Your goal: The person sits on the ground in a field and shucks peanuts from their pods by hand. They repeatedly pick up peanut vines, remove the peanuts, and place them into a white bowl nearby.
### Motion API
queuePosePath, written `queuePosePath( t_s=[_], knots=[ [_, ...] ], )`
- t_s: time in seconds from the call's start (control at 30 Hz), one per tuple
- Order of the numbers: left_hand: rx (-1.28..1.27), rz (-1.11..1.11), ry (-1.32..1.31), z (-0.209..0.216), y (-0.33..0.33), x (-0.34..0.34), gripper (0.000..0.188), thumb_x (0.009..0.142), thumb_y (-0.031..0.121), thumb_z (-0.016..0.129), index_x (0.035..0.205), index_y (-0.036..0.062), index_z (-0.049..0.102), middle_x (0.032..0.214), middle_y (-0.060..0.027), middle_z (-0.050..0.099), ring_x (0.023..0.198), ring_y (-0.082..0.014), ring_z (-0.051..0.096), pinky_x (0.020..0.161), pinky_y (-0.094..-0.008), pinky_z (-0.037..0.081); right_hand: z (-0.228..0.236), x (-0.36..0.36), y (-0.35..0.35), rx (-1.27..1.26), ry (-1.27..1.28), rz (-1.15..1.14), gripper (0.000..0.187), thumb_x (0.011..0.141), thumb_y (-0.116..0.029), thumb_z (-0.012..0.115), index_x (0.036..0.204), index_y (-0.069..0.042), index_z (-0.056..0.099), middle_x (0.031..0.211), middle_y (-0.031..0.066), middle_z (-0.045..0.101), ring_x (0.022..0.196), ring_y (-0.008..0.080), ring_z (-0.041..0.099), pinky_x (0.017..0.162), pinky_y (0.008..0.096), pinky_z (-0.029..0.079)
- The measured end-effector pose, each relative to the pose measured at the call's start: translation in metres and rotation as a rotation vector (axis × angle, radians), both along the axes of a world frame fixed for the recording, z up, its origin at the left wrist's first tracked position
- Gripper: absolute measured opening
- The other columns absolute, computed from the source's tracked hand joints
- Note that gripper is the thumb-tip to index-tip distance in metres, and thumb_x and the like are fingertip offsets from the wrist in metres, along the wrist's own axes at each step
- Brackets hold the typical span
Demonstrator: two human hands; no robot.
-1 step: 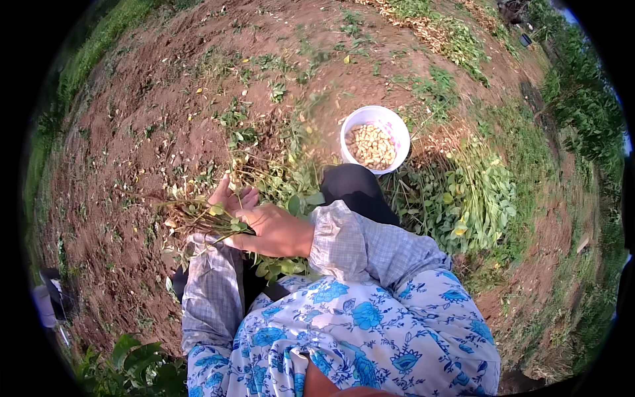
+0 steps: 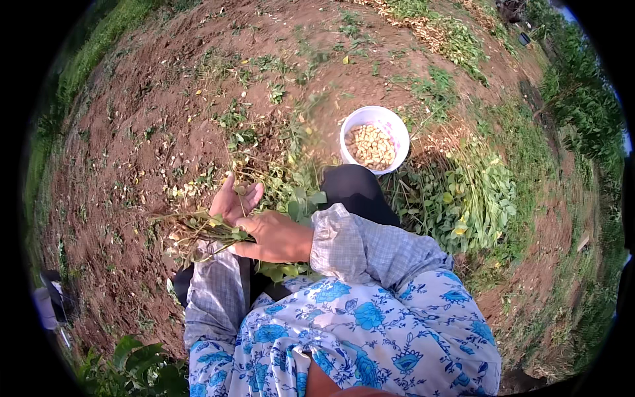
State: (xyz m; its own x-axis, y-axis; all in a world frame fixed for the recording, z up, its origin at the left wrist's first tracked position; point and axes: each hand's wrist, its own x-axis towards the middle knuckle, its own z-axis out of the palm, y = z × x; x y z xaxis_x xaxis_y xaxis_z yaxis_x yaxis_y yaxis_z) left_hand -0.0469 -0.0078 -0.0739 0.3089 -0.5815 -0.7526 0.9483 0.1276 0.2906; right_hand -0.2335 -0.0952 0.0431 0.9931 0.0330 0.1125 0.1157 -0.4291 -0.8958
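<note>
Right hand [image 2: 281,237] is closed round a bundle of pulled plants [image 2: 198,228], roots and stems sticking out to the left. Left hand [image 2: 235,202] lies just beyond the bundle, palm up, fingers loosely spread and curled a bit; the hands are close together, but can't tell whether they touch. The bundle crosses in front of the left wrist, low over the person's lap side, left of centre. More green leaves [image 2: 281,271] show under the right hand, and a clump of leafy stems [image 2: 304,198] sits just past it, by a dark-clad knee [image 2: 357,188]. White bucket [image 2: 367,116] stands beyond that knee, part filled with tan pods [image 2: 372,147], look like peanuts. Right of the bucket, a big heap of leafy plants [image 2: 486,198] lies on the ground; a further strip of plants [image 2: 456,43] is at the far right. Reddish-brown soil [image 2: 119,172] covers the left and far side, scattered with leaf bits. Person wears grey checked sleeves [image 2: 340,241] and a white garment with blue flowers [image 2: 370,317]. Broad-leaved greenery [image 2: 142,364] at near left; blurry dark-and-pale object [image 2: 49,298] at the left edge, can't tell what.
</note>
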Motion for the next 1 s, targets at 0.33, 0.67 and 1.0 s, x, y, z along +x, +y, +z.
queuePosePath(
  t_s=[0.33, 0.67, 1.0],
  knots=[
    [-0.094, 0.135, -0.832, 0.043, 0.088, -0.004, 0.021, 0.101, 0.024, 0.045, 0.099, 0.0051, 0.052, 0.063, 0.0026, 0.040, 0.048, -0.0129, 0.040, 0.044, -0.0325, 0.035, -0.014, -0.010, -0.007, -0.056, 0.199, 0.191, 0.047, 0.090, -0.039, 0.060, 0.101, 0.007, 0.058, 0.069, 0.0225, 0.058, 0.061, 0.0332, 0.060, 0.061, 0.0430, 0.047],
    [0.302, -0.021, -1.375, 0.172, 0.114, -0.094, 0.038, 0.100, 0.023, 0.049, 0.129, -0.0004, 0.051, 0.087, -0.0003, 0.058, 0.074, -0.0074, 0.054, 0.067, -0.0196, 0.043, 0.010, 0.005, -0.021, 0.461, -0.009, -0.006, 0.059, 0.086, -0.038, 0.070, 0.122, 0.006, 0.054, 0.113, 0.0109, 0.063, 0.103, 0.0137, 0.055, 0.093, 0.0297, 0.043],
    [0.325, -0.460, -1.323, 0.123, 0.111, -0.069, 0.035, 0.093, 0.018, 0.062, 0.121, -0.0023, 0.055, 0.091, -0.0028, 0.061, 0.077, -0.0090, 0.058, 0.068, -0.0225, 0.048, 0.118, -0.106, -0.227, -0.576, -0.321, -1.203, 0.039, 0.087, -0.038, 0.066, 0.107, -0.005, 0.065, 0.091, 0.0120, 0.070, 0.081, 0.0227, 0.065, 0.076, 0.0339, 0.049]
  ],
)
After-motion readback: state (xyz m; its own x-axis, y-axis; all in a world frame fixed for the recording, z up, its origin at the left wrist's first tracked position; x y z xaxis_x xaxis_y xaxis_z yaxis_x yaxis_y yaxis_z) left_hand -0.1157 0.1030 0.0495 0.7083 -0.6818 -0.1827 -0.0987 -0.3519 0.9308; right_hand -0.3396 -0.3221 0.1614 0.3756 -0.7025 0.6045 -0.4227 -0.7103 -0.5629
